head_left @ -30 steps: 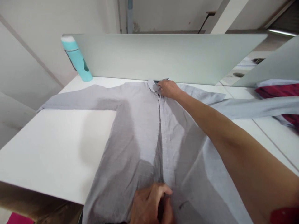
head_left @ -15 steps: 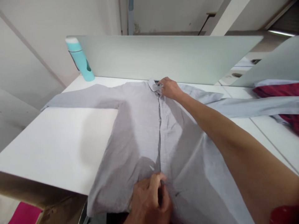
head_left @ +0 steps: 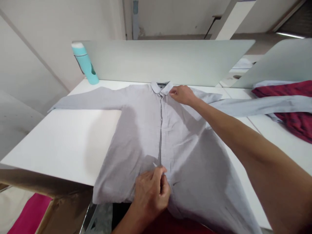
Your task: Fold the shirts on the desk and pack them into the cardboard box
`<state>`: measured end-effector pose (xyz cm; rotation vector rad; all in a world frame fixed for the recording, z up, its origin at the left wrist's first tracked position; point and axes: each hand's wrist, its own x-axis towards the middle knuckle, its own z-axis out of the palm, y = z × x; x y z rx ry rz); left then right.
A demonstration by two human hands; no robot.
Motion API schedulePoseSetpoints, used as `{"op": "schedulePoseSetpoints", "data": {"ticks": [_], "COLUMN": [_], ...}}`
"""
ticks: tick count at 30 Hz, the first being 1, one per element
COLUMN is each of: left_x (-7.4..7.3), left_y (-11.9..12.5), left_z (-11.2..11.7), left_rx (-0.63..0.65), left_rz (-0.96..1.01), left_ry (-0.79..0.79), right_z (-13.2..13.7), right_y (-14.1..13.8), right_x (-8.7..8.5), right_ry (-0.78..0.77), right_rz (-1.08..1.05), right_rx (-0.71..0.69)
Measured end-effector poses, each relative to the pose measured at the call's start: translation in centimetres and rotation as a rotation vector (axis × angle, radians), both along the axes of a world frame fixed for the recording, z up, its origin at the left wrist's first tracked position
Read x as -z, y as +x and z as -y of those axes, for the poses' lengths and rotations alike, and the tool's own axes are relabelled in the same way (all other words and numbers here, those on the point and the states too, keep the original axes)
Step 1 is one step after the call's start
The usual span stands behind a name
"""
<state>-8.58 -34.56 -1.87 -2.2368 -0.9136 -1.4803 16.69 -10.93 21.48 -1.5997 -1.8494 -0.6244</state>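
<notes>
A pale grey long-sleeved shirt [head_left: 143,130] lies front up on a white table [head_left: 63,143], sleeves spread to both sides, collar toward the far partition. My left hand [head_left: 152,190] pinches the button placket near the hem at the table's front edge. My right hand [head_left: 182,95], arm stretched forward, grips the fabric just right of the collar [head_left: 159,87].
A turquoise bottle [head_left: 85,63] stands at the table's far left corner against a grey partition [head_left: 165,60]. Dark red cloth [head_left: 294,107] lies at the right under the shirt's right sleeve. A cardboard box [head_left: 58,208] and pink fabric [head_left: 26,217] sit below the table's front left.
The shirt has shifted away from the front edge and lies straighter. My left hand moved up along the placket; my right hand slid slightly right of the collar.
</notes>
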Motion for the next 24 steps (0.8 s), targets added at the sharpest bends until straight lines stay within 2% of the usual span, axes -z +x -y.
{"op": "schedulePoseSetpoints", "data": {"ticks": [7,12,15,20,24], "left_x": [-0.4,0.4,0.6,0.0,-0.3], "left_y": [0.2,0.6,0.7,0.4,0.2], "left_z": [0.0,-0.5,-0.6,-0.6,-0.5], "left_rx": [0.037,0.099,0.119,0.164,0.206], "left_rz": [0.028,0.076,0.095,0.066,0.090], "left_ry": [0.000,-0.008,-0.001,-0.001,-0.008], "right_z": [-3.7,-5.7,-6.1,-6.0,-5.7], "right_y": [-3.1,-4.0,-3.8,-3.4,-4.0], "right_x": [-0.4,-0.1,0.0,0.0,-0.3], "right_ry": [-0.036,-0.025,-0.007,0.037,0.100], "right_rz": [-0.122,-0.128,-0.104,-0.015,-0.041], "right_rx": [0.103,0.146,0.143,0.150,0.157]}}
